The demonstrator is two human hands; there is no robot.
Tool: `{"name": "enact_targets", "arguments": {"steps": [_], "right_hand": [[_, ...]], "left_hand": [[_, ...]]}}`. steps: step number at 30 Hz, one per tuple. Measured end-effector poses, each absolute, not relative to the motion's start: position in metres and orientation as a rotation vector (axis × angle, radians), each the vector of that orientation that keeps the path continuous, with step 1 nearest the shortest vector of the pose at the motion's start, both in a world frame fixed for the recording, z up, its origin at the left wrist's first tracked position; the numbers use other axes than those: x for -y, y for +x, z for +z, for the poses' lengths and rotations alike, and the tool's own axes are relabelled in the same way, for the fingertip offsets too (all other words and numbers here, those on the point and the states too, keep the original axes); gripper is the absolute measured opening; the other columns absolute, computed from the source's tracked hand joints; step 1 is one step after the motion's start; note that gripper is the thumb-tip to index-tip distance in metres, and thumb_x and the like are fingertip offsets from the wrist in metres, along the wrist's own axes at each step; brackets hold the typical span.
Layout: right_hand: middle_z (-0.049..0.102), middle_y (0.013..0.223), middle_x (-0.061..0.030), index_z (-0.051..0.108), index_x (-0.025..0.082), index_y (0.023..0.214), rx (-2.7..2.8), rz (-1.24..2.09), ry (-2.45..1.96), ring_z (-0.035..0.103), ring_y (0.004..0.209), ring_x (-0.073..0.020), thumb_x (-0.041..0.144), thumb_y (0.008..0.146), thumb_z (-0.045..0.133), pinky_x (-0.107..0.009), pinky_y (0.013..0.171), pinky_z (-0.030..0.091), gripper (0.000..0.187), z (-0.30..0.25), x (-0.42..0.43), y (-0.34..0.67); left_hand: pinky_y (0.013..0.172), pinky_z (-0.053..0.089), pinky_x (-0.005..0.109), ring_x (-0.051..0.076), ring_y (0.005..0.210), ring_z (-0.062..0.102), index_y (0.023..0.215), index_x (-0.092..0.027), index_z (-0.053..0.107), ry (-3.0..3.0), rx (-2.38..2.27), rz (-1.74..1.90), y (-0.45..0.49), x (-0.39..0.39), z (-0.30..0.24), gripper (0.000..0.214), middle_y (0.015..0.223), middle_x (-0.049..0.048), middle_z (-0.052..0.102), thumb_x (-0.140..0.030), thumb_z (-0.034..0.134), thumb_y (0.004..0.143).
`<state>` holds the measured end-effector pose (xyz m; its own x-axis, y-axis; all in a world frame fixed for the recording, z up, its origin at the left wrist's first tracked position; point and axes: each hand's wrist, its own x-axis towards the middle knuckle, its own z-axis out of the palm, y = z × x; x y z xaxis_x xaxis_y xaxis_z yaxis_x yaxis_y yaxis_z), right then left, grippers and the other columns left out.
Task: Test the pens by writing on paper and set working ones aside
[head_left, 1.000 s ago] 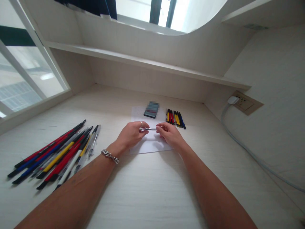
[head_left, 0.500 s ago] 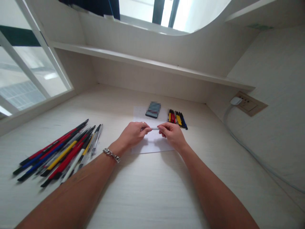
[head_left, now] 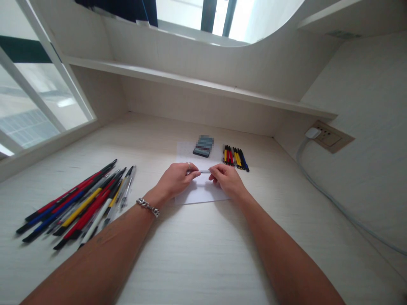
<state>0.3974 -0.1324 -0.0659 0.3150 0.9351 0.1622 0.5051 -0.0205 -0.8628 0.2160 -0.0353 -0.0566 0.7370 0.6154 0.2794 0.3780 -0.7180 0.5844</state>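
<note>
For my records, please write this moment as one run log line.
left hand: holds thin pen-like rod | right hand: holds same rod | under hands: white paper sheet | to left: loose pens

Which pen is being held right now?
The thin silvery pen pinched between the left hand and right hand; every other pen lies in the pile or the short row.

Red, blue and yellow pens [head_left: 81,207] on a pale wood-grain desk [head_left: 197,258].
</note>
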Motion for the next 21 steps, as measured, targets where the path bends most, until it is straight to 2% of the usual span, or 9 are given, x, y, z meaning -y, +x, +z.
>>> {"name": "enact_targets", "arguments": {"steps": [2, 3, 6, 8, 11, 13, 16, 19, 21], "right_hand": [[0.070, 0.077, -0.0037, 0.069, 0.017, 0.083, 1.308, 0.559, -1.579, 0.061, 0.066, -0.0130, 0.034, 0.080, 0.064, -0.024, 0.060, 0.046, 0.018, -0.0677, 0.1318, 0.3971], [0.071, 0.084, -0.0043, 0.069, 0.017, 0.086, 1.298, 0.554, -1.552, 0.062, 0.071, -0.0137, 0.031, 0.075, 0.068, -0.024, 0.063, 0.047, 0.018, -0.0684, 0.1315, 0.3970], [0.071, 0.095, -0.0062, 0.068, 0.018, 0.099, 1.243, 0.616, -1.549, 0.063, 0.071, -0.0137, 0.031, 0.068, 0.075, -0.023, 0.059, 0.047, 0.034, -0.0685, 0.1308, 0.3967], [0.071, 0.086, -0.0060, 0.066, 0.017, 0.101, 1.191, 0.681, -1.609, 0.061, 0.059, -0.0117, 0.041, 0.075, 0.069, -0.022, 0.050, 0.043, 0.035, -0.0672, 0.1312, 0.3968], [0.061, 0.056, -0.0015, 0.067, 0.015, 0.075, 1.219, 0.693, -1.720, 0.049, 0.043, -0.0088, 0.052, 0.088, 0.050, -0.021, 0.043, 0.036, 0.042, -0.0653, 0.1327, 0.3973], [0.058, 0.053, -0.0004, 0.065, 0.016, 0.068, 1.262, 0.667, -1.703, 0.048, 0.043, -0.0084, 0.049, 0.088, 0.050, -0.021, 0.044, 0.036, 0.042, -0.0651, 0.1335, 0.3975], [0.068, 0.073, -0.0026, 0.067, 0.017, 0.085, 1.235, 0.672, -1.586, 0.057, 0.054, -0.0105, 0.038, 0.077, 0.066, -0.021, 0.047, 0.040, 0.022, -0.0661, 0.1335, 0.3972], [0.071, 0.093, -0.0066, 0.067, 0.018, 0.099, 1.215, 0.681, -1.543, 0.063, 0.068, -0.0138, 0.032, 0.067, 0.076, -0.022, 0.053, 0.046, 0.036, -0.0664, 0.1328, 0.3968], [0.071, 0.089, -0.0069, 0.067, 0.018, 0.102, 1.213, 0.671, -1.595, 0.062, 0.064, -0.0131, 0.038, 0.072, 0.073, -0.022, 0.052, 0.045, 0.037, -0.0658, 0.1328, 0.3967]], "left_hand": [[0.075, 0.046, 0.028, 0.020, 0.084, 0.065, 0.095, -0.022, 0.073, 2.451, -0.760, 0.611, 0.2160, 0.0351, -0.0561, 0.030, 0.094, 0.0037, 0.075, -0.041, 0.049, 0.091], [0.076, 0.046, 0.029, 0.020, 0.084, 0.065, 0.095, -0.022, 0.073, 2.459, -0.761, 0.602, 0.2160, 0.0349, -0.0559, 0.030, 0.094, 0.0040, 0.075, -0.041, 0.049, 0.091], [0.075, 0.045, 0.029, 0.020, 0.084, 0.065, 0.096, -0.022, 0.073, 2.464, -0.759, 0.604, 0.2160, 0.0346, -0.0557, 0.030, 0.094, 0.0041, 0.074, -0.040, 0.049, 0.090], [0.075, 0.045, 0.028, 0.019, 0.084, 0.065, 0.097, -0.022, 0.072, 2.451, -0.759, 0.622, 0.2159, 0.0347, -0.0561, 0.028, 0.094, 0.0038, 0.074, -0.039, 0.050, 0.090], [0.074, 0.045, 0.028, 0.019, 0.082, 0.064, 0.097, -0.022, 0.071, 2.451, -0.751, 0.630, 0.2158, 0.0349, -0.0564, 0.027, 0.093, 0.0032, 0.074, -0.039, 0.051, 0.090], [0.073, 0.046, 0.028, 0.019, 0.081, 0.064, 0.097, -0.023, 0.071, 2.458, -0.753, 0.613, 0.2156, 0.0350, -0.0563, 0.026, 0.092, 0.0033, 0.074, -0.039, 0.052, 0.089], [0.074, 0.047, 0.029, 0.019, 0.082, 0.065, 0.098, -0.023, 0.071, 2.459, -0.758, 0.593, 0.2151, 0.0345, -0.0565, 0.026, 0.093, 0.0043, 0.074, -0.038, 0.052, 0.090], [0.077, 0.048, 0.030, 0.020, 0.087, 0.066, 0.104, -0.024, 0.071, 2.442, -0.728, 0.599, 0.2150, 0.0333, -0.0586, 0.027, 0.099, 0.0052, 0.074, -0.036, 0.051, 0.091], [0.080, 0.048, 0.030, 0.019, 0.091, 0.066, 0.108, -0.025, 0.070, 2.428, -0.699, 0.606, 0.2153, 0.0324, -0.0607, 0.028, 0.105, 0.0052, 0.073, -0.034, 0.051, 0.091]]}}
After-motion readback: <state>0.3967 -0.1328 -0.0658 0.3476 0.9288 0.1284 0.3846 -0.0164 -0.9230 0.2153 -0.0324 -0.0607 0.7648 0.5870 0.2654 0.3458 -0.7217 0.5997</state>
